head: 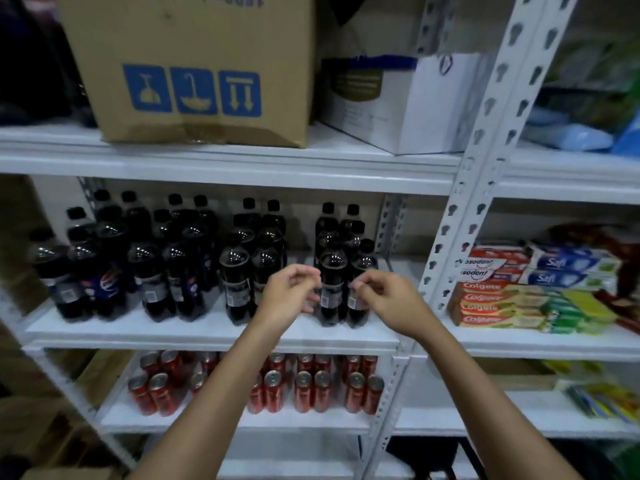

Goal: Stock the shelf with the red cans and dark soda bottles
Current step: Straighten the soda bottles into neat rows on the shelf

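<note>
Both hands raised before the middle shelf, fingers loosely curled, gripping nothing. Dark soda bottles stand between my left hand and right hand. Red cans at 6 o'clock, shelf below.

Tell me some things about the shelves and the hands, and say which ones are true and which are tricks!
1. The dark soda bottles stand on the shelf above the red cans. True.
2. The left hand holds a red can. False: it holds nothing, fingers loosely curled.
3. A cardboard box sits on the shelf above the bottles. True.
4. The toothpaste boxes sit among the cans. False: they are in the next bay to the right.
5. The right hand grips a bottle cap. False: it hovers in front of the bottles, holding nothing.
</note>
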